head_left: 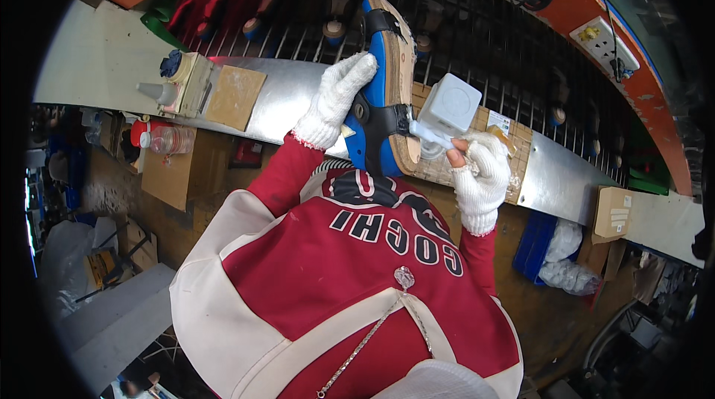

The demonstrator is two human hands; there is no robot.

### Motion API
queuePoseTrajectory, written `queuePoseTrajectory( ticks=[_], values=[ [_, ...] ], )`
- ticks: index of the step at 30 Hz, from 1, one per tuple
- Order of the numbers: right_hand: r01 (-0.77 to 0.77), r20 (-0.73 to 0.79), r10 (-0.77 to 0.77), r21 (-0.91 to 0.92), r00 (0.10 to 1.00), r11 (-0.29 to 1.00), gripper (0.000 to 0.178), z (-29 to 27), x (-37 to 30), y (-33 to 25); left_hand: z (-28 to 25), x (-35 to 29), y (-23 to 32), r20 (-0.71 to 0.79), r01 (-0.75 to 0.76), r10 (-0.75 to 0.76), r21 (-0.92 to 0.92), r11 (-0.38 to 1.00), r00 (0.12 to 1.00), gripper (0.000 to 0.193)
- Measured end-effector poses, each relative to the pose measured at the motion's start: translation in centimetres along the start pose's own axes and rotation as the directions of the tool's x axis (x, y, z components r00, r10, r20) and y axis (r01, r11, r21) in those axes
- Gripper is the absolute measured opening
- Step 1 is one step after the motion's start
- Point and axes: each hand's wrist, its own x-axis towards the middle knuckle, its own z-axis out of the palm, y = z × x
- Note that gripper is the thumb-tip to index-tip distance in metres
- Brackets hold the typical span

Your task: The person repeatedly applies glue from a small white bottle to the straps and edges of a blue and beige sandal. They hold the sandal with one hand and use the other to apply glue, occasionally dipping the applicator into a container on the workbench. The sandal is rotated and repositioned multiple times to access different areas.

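Note:
My left hand [339,97], in a white knitted glove, grips a blue shoe last [376,75] with black straps pulled over it. The last stands tilted on end, its tan sole side [404,64] turned to the right. Between the thumb and fingers of my gloved right hand [480,179] is a pale-handled brush [430,133]. Its tip meets the sole's edge near the lower strap; the bristles are hard to make out. Bare fingertips show through that glove. Just beyond the brush stands a whitish square container [450,103] on a tan board [518,142].
Behind the metal ledge [551,175], a rack of bars [305,38] carries several lasted shoes. A flat brown piece [235,97] and a grey nozzle [156,92] are on the left. Below lie a clear bottle [167,140] and cardboard box [175,175]; a blue crate [534,246] stands right.

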Motion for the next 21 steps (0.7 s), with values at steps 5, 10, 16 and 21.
queuePoseTrajectory(
  ticks=[5, 10, 16, 21],
  values=[
    [0.076, -0.033, -0.074, 0.066, 0.997, 0.995, 0.018, -1.0, 1.1, 0.5, 0.7, -0.2, 0.2, 0.008, 0.025, -0.024, -0.052, 0.998, 1.000, 0.051],
    [-0.161, -0.033, 0.168, 0.164, 0.985, 0.973, 0.016, 0.1, 1.9, 0.9, 1.1, -0.4, -0.3, 0.079, 0.030, -0.027, -0.035, 0.999, 0.996, 0.058],
    [-0.090, 0.069, 0.079, 0.168, 0.994, 0.982, 0.017, -0.6, 0.3, 0.9, 0.4, -0.9, -0.9, -0.052, 0.022, -0.021, 0.020, 1.000, 0.998, 0.074],
    [-0.177, 0.111, 0.150, 0.289, 0.982, 0.941, 0.015, -0.6, 0.7, 1.2, 0.3, -1.4, -0.6, 0.013, 0.032, -0.031, -0.024, 0.999, 0.999, 0.073]
  ],
)
